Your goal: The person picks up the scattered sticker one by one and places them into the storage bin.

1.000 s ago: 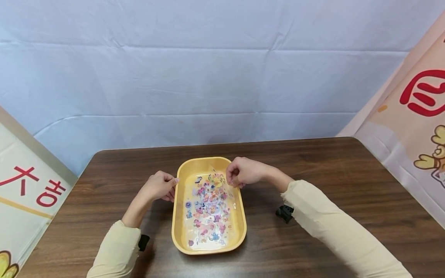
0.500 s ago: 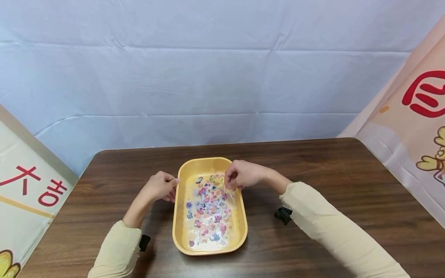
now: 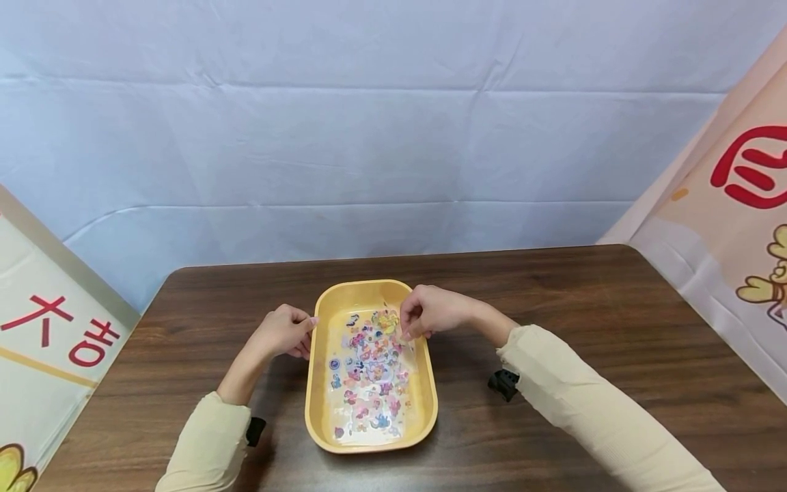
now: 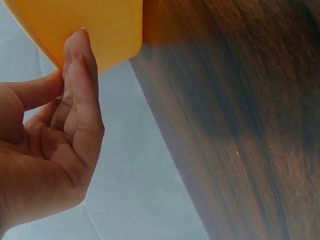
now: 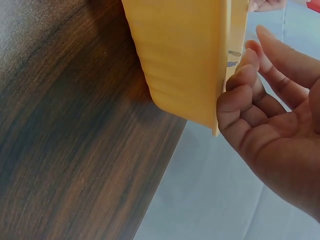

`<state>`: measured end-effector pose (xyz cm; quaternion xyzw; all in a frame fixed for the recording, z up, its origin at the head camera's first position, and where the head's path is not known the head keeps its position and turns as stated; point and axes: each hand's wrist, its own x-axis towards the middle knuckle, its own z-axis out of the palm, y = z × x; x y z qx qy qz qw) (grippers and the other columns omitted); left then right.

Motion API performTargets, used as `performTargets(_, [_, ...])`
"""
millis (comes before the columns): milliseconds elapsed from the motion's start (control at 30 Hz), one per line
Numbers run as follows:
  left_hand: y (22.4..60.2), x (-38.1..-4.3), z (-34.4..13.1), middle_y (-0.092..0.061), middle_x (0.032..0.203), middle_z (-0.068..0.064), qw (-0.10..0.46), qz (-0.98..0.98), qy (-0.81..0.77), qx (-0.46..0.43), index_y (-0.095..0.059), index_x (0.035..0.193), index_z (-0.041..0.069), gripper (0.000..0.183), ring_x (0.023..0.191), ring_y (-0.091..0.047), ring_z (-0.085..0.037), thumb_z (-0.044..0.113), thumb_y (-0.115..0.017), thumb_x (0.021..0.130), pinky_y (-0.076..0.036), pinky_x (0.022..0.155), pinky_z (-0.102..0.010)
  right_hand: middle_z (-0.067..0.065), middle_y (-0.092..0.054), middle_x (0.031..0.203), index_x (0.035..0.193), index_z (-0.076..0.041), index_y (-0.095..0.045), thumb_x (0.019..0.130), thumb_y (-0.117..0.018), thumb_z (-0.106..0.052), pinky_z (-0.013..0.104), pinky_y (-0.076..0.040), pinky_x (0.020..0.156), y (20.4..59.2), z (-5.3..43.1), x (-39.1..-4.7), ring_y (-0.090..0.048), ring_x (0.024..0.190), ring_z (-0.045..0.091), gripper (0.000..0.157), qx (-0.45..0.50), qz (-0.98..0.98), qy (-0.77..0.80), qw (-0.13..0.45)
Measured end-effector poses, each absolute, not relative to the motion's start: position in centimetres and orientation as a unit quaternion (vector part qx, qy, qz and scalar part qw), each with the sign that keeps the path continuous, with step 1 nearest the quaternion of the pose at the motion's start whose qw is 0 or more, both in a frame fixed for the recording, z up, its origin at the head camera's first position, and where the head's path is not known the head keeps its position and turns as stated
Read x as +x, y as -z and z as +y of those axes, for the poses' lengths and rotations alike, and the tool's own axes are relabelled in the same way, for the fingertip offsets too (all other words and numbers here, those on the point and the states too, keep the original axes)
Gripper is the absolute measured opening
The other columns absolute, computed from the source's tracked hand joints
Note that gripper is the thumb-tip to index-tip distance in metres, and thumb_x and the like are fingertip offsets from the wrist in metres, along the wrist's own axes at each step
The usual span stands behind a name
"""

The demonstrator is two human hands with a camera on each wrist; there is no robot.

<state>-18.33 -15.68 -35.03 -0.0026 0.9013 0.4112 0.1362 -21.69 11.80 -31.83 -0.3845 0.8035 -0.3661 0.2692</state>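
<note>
A yellow tray (image 3: 311, 403) with rounded corners lies on the table. Inside it spreads a clear sheet of colourful cartoon stickers (image 3: 371, 369), glossy with reflected light. My left hand (image 3: 284, 331) pinches the tray's left rim, thumb on top and fingers against the outer wall; the left wrist view shows this hand (image 4: 65, 120) at the wall. Over the right rim, my right hand (image 3: 435, 309) bends inward, thumb and forefinger pinching the sheet's upper right part. In the right wrist view, the curled lower fingers of this hand (image 5: 270, 110) lie right at the rim.
The dark wood-grain table (image 3: 553, 307) extends around the tray on all sides. A pale cloth (image 3: 369, 150) hangs behind it. Printed banners stand at left (image 3: 55, 355) and right (image 3: 725, 225). A black strap device (image 3: 504, 384) sits at the right wrist.
My right hand has dipped slightly, shifting the sheet's upper right part a little. The left hand stays at the left rim, and the tray has hardly moved.
</note>
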Motion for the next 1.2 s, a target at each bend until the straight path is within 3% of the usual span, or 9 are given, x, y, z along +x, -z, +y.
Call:
performTargets(567, [35.1, -18.5, -15.7, -0.061, 0.057, -0.007, 0.136, 0.903, -0.408, -0.003, -0.064, 0.074, -0.002, 0.031, 0.052, -0.062, -0.017, 0.017, -0.05, 0.095, -0.053, 0.053, -0.03, -0.001, -0.052, 0.06, 0.074, -0.001, -0.062, 0.084, -0.062, 0.001, 0.024, -0.042, 0.047, 31.7, 12.3, -21.9, -0.046, 0.048, 0.013, 0.011, -0.375, 0.819, 0.359, 0.245])
performTargets(833, [35.0, -18.4, -15.6, -0.061, 0.057, -0.007, 0.135, 0.903, -0.407, -0.002, -0.064, 0.075, -0.003, 0.031, 0.052, -0.062, -0.018, 0.016, -0.05, 0.095, -0.053, 0.054, -0.032, 0.004, -0.053, 0.061, 0.074, -0.002, -0.061, 0.085, -0.063, -0.002, 0.025, -0.042, 0.047, 31.3, 13.0, -21.8, -0.047, 0.049, 0.013, 0.01, -0.354, 0.832, 0.357, 0.233])
performTargets(1200, [34.8, -18.7, -15.8, -0.062, 0.059, -0.006, 0.137, 0.907, -0.398, 0.0, -0.065, 0.079, -0.002, 0.029, 0.055, -0.063, -0.018, 0.017, -0.05, 0.095, -0.054, 0.055, -0.033, 0.008, -0.057, 0.064, 0.076, -0.004, -0.063, 0.086, -0.063, -0.007, 0.029, -0.045, 0.049, 31.2, 14.5, -22.2, -0.053, 0.053, 0.022, 0.011, -0.324, 0.841, 0.371, 0.222])
